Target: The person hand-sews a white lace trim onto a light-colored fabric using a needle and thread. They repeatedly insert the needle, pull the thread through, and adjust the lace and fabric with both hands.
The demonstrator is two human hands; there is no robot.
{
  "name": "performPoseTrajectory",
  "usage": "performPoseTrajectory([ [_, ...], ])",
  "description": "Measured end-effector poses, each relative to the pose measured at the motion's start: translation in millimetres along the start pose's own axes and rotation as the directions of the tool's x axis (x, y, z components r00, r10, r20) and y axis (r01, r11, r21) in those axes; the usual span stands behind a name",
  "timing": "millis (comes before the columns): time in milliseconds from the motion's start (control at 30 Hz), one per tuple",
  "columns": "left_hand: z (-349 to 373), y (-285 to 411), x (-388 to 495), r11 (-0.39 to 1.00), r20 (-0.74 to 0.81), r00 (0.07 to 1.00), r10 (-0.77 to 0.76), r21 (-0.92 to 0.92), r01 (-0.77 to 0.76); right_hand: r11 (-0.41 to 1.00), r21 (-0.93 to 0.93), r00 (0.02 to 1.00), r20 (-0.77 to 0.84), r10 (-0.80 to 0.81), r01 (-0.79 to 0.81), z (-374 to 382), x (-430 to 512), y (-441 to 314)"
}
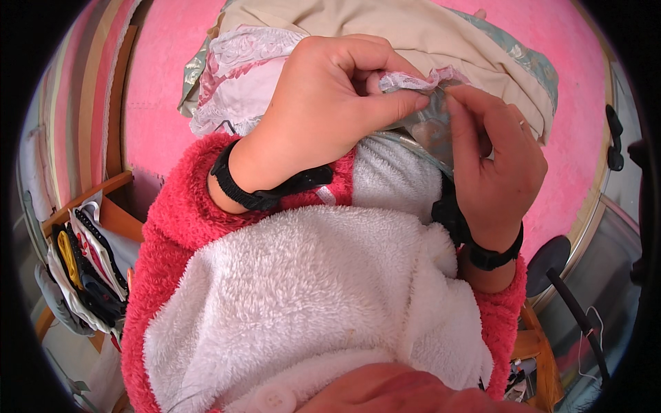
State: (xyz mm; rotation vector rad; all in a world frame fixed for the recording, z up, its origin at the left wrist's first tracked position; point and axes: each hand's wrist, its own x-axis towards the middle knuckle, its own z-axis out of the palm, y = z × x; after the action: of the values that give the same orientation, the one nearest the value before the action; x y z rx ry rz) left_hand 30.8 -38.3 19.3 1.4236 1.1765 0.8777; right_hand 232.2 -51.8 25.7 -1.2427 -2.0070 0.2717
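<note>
My left hand point(325, 93) pinches a gathered strip of pink and white lace trim point(413, 81) between thumb and fingers. Facing it, my right hand point(498, 160) has its thumb and index fingertip close together at the end of this trim. Anything fine between those fingertips is too small to make out. Below the trim hangs grey-green patterned fabric point(436, 121). A wider panel of white lace with pink ribbon point(248, 72) spreads out left of my left hand. Beige cloth point(382, 18) with a patterned border lies beyond both hands.
Pink foam mats point(160, 67) cover the floor. A striped cover point(77, 98) hangs at the left, above a wooden rack of folded clothes point(88, 263). On the right are a dark stand with a round plate point(547, 266) and a wooden stool point(537, 356).
</note>
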Motion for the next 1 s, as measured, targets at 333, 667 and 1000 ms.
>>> performPoseTrajectory([
  [333, -1.5, -0.7, 2.6, 1.0, -0.001, 1.0, 0.007, 0.003, -0.007, 0.998, 0.045, 0.999, -0.007, 0.041, -0.041, -0.9, -0.1, -0.9],
  [667, -1.4, -3.2, 1.7, 0.996, 0.002, 0.996, 0.092, -0.017, -0.092, 0.999, 0.01, 0.999, -0.015, 0.041, -0.041, 0.3, -0.6, -3.7],
  [1000, -2.3, 0.5, -1.0, 0.999, 0.034, 0.998, 0.048, -0.007, -0.048, 0.993, 0.107, 0.998, -0.032, 0.045, -0.042, -1.3, 1.4, 0.8],
])
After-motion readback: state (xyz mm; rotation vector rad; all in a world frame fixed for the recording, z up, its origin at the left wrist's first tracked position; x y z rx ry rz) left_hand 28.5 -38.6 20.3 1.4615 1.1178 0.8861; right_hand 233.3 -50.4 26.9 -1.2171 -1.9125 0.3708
